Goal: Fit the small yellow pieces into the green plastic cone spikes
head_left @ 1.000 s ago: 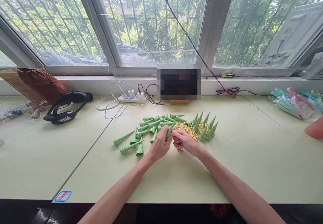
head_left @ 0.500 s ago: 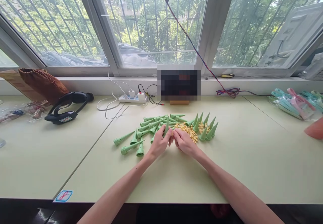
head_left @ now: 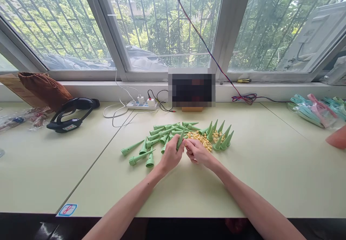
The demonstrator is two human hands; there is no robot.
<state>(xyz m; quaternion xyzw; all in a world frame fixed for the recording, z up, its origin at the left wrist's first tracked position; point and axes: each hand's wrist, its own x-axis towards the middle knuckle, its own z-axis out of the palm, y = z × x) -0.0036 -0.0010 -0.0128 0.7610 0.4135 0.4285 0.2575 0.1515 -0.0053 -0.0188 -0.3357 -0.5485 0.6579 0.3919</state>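
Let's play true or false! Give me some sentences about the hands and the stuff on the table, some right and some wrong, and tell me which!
1. The left hand holds a green, pointed cone. True.

2. The right hand is far from the left. False: the right hand is close beside it.

3. Small yellow pieces lie near some upright green cones. True.

4. Every green cone stands upright. False: many lie on their sides.

5. A brown drawstring bag is behind a curved black headset. True.

6. The power strip is black. False: the power strip is white.
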